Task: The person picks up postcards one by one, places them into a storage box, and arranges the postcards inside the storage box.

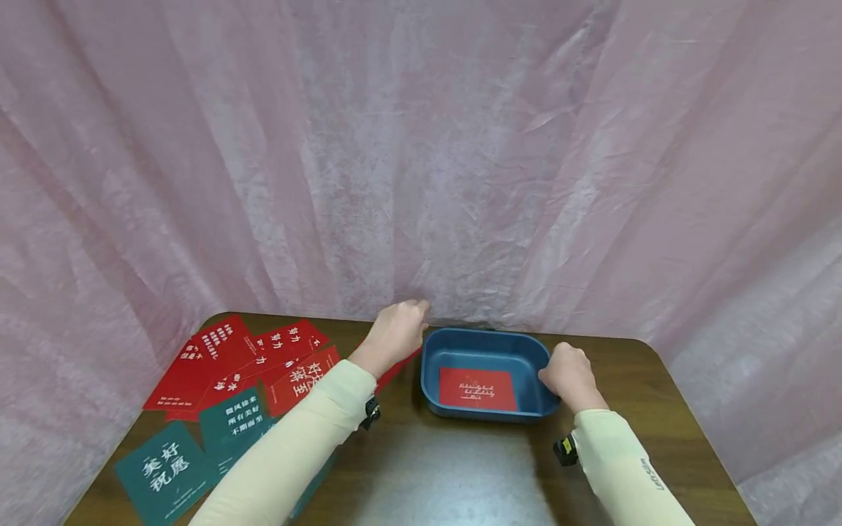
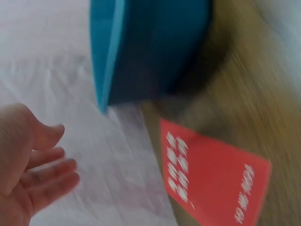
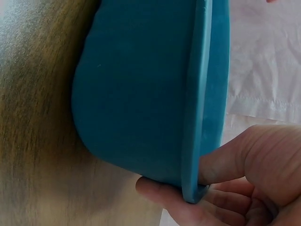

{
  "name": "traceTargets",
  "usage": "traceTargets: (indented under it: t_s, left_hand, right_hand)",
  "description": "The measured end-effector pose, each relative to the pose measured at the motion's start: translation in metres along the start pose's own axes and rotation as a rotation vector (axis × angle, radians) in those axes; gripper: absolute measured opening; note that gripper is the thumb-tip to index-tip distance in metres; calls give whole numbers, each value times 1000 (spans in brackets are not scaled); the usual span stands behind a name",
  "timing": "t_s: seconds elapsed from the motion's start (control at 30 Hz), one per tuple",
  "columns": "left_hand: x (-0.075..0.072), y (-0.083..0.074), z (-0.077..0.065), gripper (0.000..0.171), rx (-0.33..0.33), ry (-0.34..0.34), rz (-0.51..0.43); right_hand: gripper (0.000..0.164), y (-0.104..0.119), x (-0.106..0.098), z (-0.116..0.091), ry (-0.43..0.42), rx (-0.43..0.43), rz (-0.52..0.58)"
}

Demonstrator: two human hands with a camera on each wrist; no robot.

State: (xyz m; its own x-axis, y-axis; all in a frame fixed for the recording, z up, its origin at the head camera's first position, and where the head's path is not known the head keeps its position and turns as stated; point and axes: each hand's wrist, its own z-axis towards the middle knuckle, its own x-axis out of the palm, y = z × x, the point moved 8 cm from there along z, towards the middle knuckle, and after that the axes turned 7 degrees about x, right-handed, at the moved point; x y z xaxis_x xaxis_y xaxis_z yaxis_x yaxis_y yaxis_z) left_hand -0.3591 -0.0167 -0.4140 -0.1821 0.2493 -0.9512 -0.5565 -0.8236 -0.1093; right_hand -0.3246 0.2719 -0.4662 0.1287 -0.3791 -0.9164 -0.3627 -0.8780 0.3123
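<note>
Head view, far left: you have red cards fanned across the back of the wooden table and green cards in front of them, overlapping with print upward, perhaps so that each colour shows as its own group. Next comes your left hand, just beside the tub's back left corner; the left wrist view shows it loosely spread and holding nothing, with a loose red card lying on the table near the tub. Right of that is the blue tub, an inner red card lying toward its front, where the walls likely keep it apart from the rest. Far right, your right hand pinches the tub's rim narrowly, thumb inside and fingers outside, probably because that edge gives a firm hold. Counting across: two green cards show plainly, with more green beside your left sleeve, total unclear; the red group overlaps too much to count; one loose red card; one tub; one inner red card.
</note>
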Motion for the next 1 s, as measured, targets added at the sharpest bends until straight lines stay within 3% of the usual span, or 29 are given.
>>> traceTargets:
  t_s: [0.1,0.27,0.5,0.77,1.0]
  left_hand:
    - [10,13,-4,37,27,55,-51]
    - [38,31,-12,55,-29,244,-173]
    - [64,37,-19,64,-41,465,-81]
    - [77,38,-20,63,-32,553,-2]
    - [84,42,-23,80,-100,633,-17]
  right_hand:
    - [24,0,0,0,-6,-1,-10]
    - [25,0,1,1,-7,-11,-22]
    - [25,-1,1,2,-17,-15,-30]
    - [23,2,0,1,-32,-19,-29]
    - [22,5,-2,-2,-41,-25,-36]
